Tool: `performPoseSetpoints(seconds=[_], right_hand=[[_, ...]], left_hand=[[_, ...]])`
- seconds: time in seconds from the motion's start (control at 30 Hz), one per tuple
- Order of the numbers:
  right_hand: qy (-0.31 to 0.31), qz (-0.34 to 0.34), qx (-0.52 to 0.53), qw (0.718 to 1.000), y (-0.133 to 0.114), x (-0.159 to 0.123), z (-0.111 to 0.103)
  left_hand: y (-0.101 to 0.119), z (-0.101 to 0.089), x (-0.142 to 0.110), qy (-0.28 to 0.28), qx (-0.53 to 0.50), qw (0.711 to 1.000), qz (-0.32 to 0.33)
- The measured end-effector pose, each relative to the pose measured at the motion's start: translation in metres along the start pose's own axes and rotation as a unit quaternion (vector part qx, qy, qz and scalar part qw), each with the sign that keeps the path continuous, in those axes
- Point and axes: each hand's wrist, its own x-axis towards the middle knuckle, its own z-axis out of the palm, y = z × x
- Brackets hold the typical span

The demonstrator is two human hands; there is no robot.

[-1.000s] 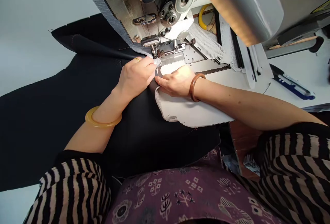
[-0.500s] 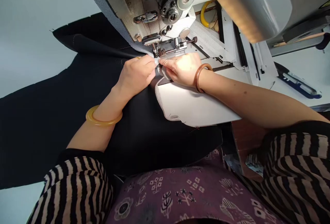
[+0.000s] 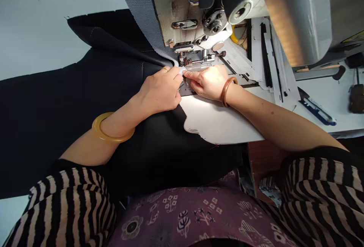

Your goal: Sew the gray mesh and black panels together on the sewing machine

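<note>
Right up close to the needle here, and both hands are in on the work! The left hand, gold ring on one finger and yellow bangle on the forearm, has its fingers curled and clamped on the edge of the dark fabric. That fabric spreads wide across the left of the counter, folded over on itself near the top, its lower part hanging toward the purple flowered apron.

Across from it, the right hand, brown bangle at the wrist, points its index finger at the pale end of the mesh strip, just in front of the presser foot; whether finger and thumb pinch anything, you cannot tell. The strip runs down beside the head of the sewing machine to that very spot, between the two hands.

Out to the right, pale strips lie in an untidy pile behind the right hand, and blue-handled snips rest on the counter, well apart from the sewing.
</note>
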Motion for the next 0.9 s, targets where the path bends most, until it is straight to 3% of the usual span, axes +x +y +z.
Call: performPoseSetpoints(seconds=[0.23,0.47,0.9], right_hand=[[0.002,0.014,-0.010,1.000,-0.003,0.001,0.003],[0.006,0.029,-0.014,0.999,-0.007,0.005,0.004],[0.026,0.004,-0.011,1.000,-0.007,0.003,0.010]], left_hand=[[-0.029,0.023,0.010,0.108,-0.022,0.990,0.091],[-0.044,0.029,0.017,0.117,-0.052,0.986,0.106],[-0.045,0.033,0.024,0.145,-0.036,0.983,0.108]])
